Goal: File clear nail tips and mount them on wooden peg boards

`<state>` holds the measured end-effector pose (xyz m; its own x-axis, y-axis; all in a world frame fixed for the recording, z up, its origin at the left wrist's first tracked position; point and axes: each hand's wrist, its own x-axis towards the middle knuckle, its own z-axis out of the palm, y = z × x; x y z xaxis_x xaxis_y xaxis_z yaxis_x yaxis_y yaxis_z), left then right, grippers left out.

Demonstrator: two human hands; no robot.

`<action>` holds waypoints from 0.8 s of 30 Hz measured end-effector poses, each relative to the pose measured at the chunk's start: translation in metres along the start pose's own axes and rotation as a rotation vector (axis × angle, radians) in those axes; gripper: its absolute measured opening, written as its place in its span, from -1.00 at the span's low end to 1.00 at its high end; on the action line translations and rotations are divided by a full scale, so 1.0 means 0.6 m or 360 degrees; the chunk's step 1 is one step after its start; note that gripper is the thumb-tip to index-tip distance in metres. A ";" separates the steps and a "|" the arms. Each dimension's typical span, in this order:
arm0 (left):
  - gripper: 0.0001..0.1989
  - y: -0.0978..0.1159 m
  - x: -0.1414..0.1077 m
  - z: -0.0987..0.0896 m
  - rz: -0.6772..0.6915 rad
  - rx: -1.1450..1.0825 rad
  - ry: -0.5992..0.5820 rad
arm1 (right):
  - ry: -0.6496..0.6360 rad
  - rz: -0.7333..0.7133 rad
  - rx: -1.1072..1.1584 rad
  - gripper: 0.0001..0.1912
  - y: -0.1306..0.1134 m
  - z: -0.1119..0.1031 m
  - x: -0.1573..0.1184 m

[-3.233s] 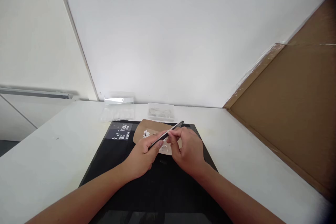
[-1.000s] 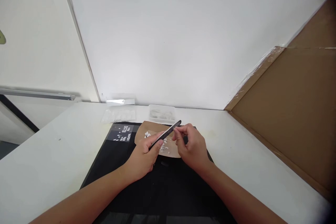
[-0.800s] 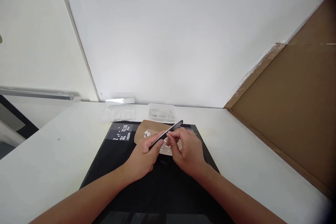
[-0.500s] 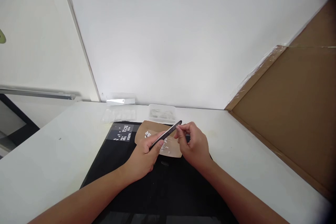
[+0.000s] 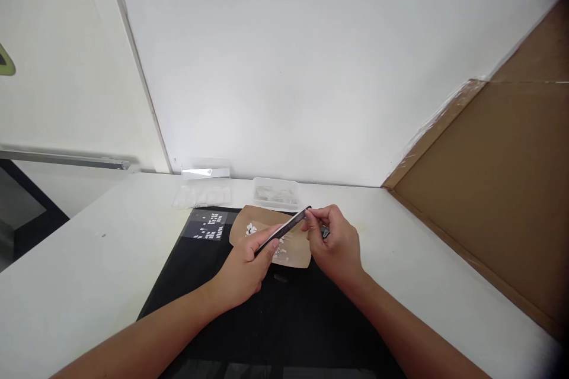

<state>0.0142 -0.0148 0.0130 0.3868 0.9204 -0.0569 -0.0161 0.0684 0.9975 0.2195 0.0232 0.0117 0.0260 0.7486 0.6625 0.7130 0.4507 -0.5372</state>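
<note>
My left hand [image 5: 249, 257] is closed around the lower end of a thin, dark, flat strip [image 5: 288, 228] with a pale upper face, tilted up to the right. At its upper end, the thumb and fingers of my right hand [image 5: 335, 243] are pinched together, touching or very close to it. A small dark and silvery piece [image 5: 326, 231] shows by the right fingers; its kind is hidden. Below both hands lies a brown sheet [image 5: 302, 251] with curved edges, and small white pieces [image 5: 251, 229] are scattered over it.
The brown sheet lies on a black mat [image 5: 284, 320]. Small white rectangles sit on a clear sheet [image 5: 189, 228] at the mat's left corner. Behind stand a clear compartment box [image 5: 202, 192] and a translucent tray [image 5: 275, 190]. Cardboard [image 5: 484, 189] leans on the right.
The right hand has shifted slightly right, still pinched by the strip's tip, and the silvery piece shows more. The left hand keeps its hold. The whole view has shifted slightly.
</note>
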 end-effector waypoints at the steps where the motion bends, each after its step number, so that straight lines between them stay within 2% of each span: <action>1: -0.27 -0.001 0.000 0.000 0.0003 0.0007 0.0004 | -0.0015 -0.0002 0.0020 -0.81 0.001 0.001 -0.001; 4: -0.28 -0.005 0.002 -0.002 0.0018 0.0056 0.0025 | -0.0104 -0.0094 0.0081 -0.84 -0.006 0.005 -0.009; 8: -0.32 -0.008 0.004 -0.003 0.0058 0.0110 0.0038 | -0.0269 -0.0326 0.0068 -0.83 -0.022 0.009 -0.023; 12: -0.32 -0.005 0.004 -0.002 0.0070 0.0118 0.0035 | -0.0292 -0.0431 0.0061 -0.86 -0.026 0.010 -0.028; 15: -0.31 -0.003 0.003 -0.002 0.0042 0.0074 0.0029 | -0.0232 -0.0338 0.0074 -0.86 -0.019 0.010 -0.024; 20: -0.28 0.000 0.001 -0.002 0.0026 0.0043 0.0018 | -0.0059 -0.0023 0.0120 -0.82 0.000 0.008 -0.009; 24: -0.29 0.004 -0.001 -0.001 0.0035 0.0073 0.0012 | -0.0006 0.0020 0.0111 -0.80 0.004 0.007 -0.005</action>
<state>0.0134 -0.0149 0.0152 0.3798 0.9244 -0.0349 0.0178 0.0303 0.9994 0.2183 0.0240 0.0061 0.0319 0.7563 0.6535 0.6622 0.4737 -0.5806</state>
